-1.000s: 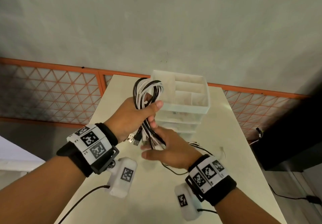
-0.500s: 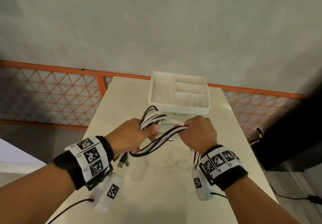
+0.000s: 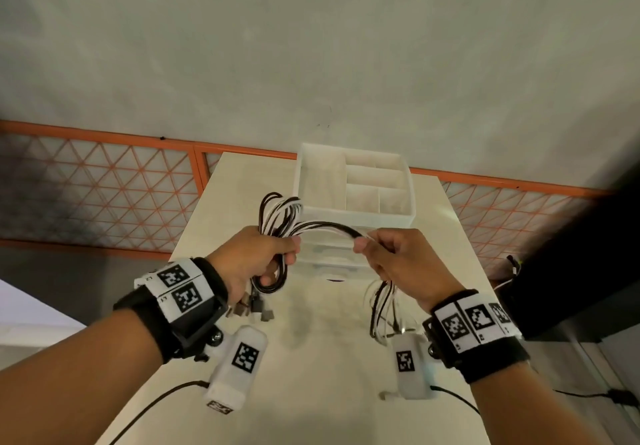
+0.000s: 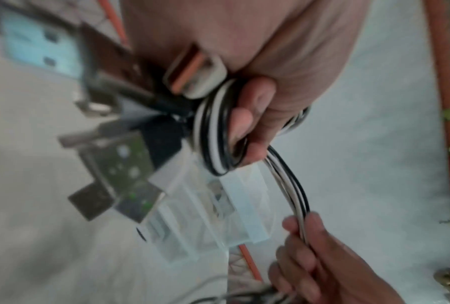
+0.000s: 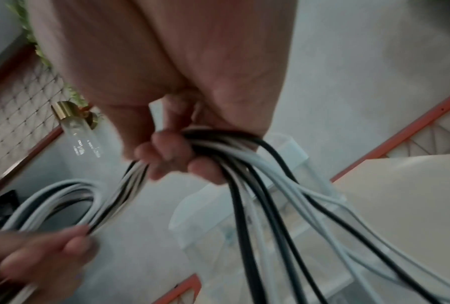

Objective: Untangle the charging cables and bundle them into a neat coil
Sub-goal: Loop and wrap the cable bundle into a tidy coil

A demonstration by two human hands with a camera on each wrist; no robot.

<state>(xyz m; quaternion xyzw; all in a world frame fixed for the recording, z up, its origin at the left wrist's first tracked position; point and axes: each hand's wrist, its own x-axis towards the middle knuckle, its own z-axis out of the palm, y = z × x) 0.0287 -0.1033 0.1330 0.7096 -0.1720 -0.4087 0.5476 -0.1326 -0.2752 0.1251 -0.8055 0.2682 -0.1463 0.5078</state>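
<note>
A bundle of black and white charging cables (image 3: 322,228) stretches between my two hands above the table. My left hand (image 3: 258,261) grips the coiled loops (image 3: 278,214), which stick up past its fingers; several USB plugs (image 3: 254,313) dangle below it. In the left wrist view the left hand (image 4: 255,121) curls round the cables (image 4: 216,133), with blurred plugs (image 4: 130,185) beside it. My right hand (image 3: 391,257) grips the same strands farther along; their loose ends (image 3: 379,306) hang below it. The right wrist view shows the right hand (image 5: 174,156) closed round the cables (image 5: 257,185).
A white plastic organizer (image 3: 353,188) with compartments on top and drawers below stands at the far end of the cream table (image 3: 311,392), just behind my hands. An orange lattice railing (image 3: 104,188) runs behind the table. A dark object (image 3: 571,254) sits to the right.
One second ago the hands were close together with the coil raised. They have since pulled apart, the right hand sliding right along the strands, which now arch between them.
</note>
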